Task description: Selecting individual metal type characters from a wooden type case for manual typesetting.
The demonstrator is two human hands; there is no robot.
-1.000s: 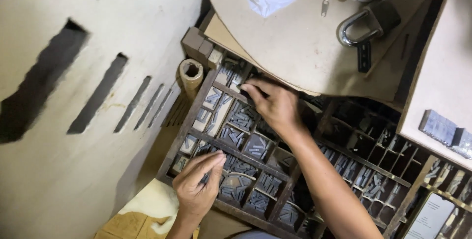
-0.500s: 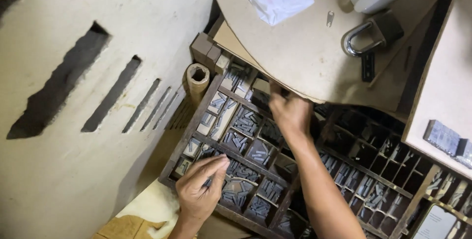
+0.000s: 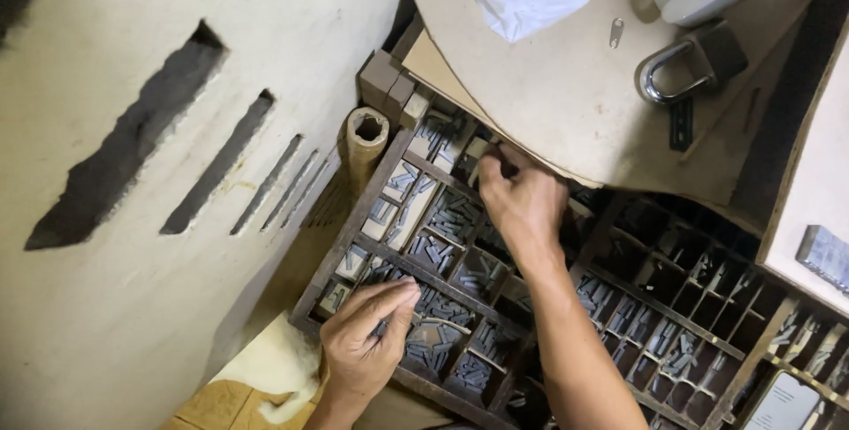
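Metal type pieces fill a wooden compartment tray beside a pale wall, partly tucked under a plywood board bearing a padlock. The right hand reaches into a far compartment at the board's edge, fingers curled together; what it grips is hidden. The left hand pinches its fingertips together over a near compartment, apparently on a small piece.
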